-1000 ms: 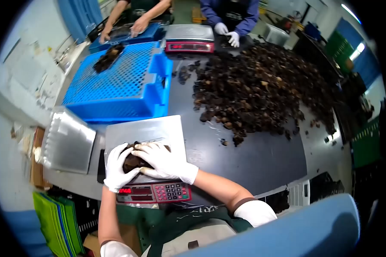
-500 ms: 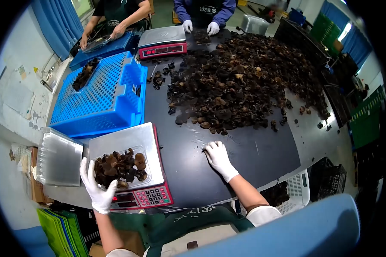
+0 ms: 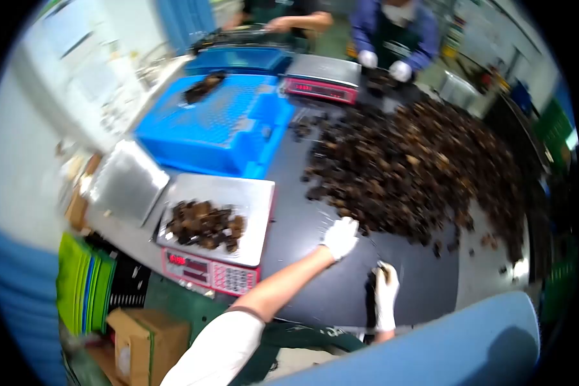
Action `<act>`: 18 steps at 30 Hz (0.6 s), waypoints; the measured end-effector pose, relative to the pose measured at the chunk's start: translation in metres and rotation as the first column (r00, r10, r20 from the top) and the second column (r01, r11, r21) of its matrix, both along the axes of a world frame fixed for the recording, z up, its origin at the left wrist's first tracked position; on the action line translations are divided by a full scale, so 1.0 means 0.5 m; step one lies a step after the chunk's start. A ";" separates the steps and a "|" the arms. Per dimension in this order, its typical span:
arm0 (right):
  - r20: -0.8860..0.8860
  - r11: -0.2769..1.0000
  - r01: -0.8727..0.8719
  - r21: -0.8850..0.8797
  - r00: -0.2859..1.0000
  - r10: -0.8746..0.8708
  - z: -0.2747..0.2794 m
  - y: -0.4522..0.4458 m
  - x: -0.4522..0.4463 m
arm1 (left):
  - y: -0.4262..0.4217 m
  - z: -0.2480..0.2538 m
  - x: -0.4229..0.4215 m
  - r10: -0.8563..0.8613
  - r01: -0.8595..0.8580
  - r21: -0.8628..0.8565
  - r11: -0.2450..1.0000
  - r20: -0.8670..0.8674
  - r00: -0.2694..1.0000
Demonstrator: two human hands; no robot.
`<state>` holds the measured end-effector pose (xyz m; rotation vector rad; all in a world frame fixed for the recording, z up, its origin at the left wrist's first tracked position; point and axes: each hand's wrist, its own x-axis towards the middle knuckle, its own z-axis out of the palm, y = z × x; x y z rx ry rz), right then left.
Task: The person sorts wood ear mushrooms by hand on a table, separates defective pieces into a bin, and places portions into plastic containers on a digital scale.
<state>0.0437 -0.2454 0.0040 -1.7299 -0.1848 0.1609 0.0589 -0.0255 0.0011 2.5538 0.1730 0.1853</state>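
Observation:
My left hand [image 3: 341,238], in a white glove, reaches across the dark tabletop [image 3: 296,276] to the near edge of a large pile of black fungus [image 3: 392,161]. Its fingers look stretched out, though blurred, and no item shows in them. Nearer the table's front edge is my gloved right hand [image 3: 386,293], its fingers closed together. Something dark shows beside it, too blurred to name. On the pan of a red digital scale [image 3: 260,225], left of my left arm, a clear tray [image 3: 167,225] holds pieces of black fungus [image 3: 202,222]. Neither hand touches that tray.
A blue plastic crate [image 3: 199,145] stands behind the scale, with fungus on top. Stacked clear trays [image 3: 125,183] lie to the left. Across the table are a second scale [image 3: 321,77] and two people at work. A cardboard box [image 3: 148,341] sits below.
My left hand has left the tray on the scale and moved right to the pile's edge. My right hand has drawn back toward the table's front edge. The view has turned left.

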 end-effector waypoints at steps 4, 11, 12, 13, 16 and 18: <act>-0.137 0.998 0.018 0.062 0.991 -0.010 -0.036 -0.053 -0.013 | 0.007 -0.070 0.069 0.119 -0.122 0.051 0.991 0.068 0.991; 0.280 0.966 -0.036 -0.255 0.954 0.110 -0.067 -0.063 0.024 | -0.010 -0.077 -0.015 0.129 -0.121 -0.100 0.988 0.078 0.989; 0.240 0.943 -0.080 -0.322 0.957 0.163 -0.057 -0.051 0.033 | -0.021 -0.055 -0.050 0.151 -0.136 -0.147 0.980 0.096 0.984; 0.198 0.915 -0.122 -0.385 0.957 0.211 -0.043 -0.036 0.037 | -0.029 -0.033 -0.087 0.170 -0.146 -0.193 0.970 0.115 0.979; 0.309 0.921 -0.158 -0.356 0.910 0.275 0.007 0.072 0.037 | -0.018 0.027 -0.191 0.071 -0.001 -0.365 0.931 0.177 0.982; 0.370 0.928 -0.251 -0.274 0.863 0.343 0.046 0.164 0.025 | 0.004 0.076 -0.260 0.072 0.046 -0.374 0.926 0.294 0.953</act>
